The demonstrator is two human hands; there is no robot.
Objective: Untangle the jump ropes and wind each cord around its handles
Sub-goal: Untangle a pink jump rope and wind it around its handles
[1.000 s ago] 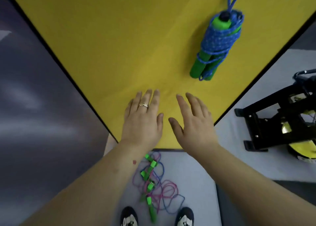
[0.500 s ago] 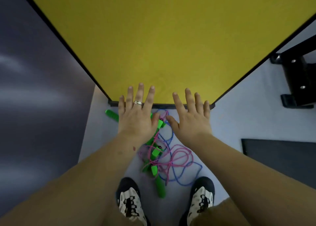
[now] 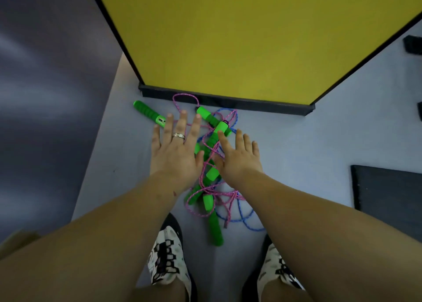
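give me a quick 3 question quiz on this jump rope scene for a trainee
1. True or false: both hands are spread open above the tangle on the floor, holding nothing.
2. Which cord colours run through the tangle? A) red and white B) pink and blue C) black and yellow
3. Fill in: the handle lying apart from the pile is beyond the ____ hand.

Key
1. True. The left hand and right hand have straight fingers over the tangle and grip nothing.
2. B. A pink cord and a blue cord cross among the green handles.
3. Left. The lone handle lies near the yellow table edge.
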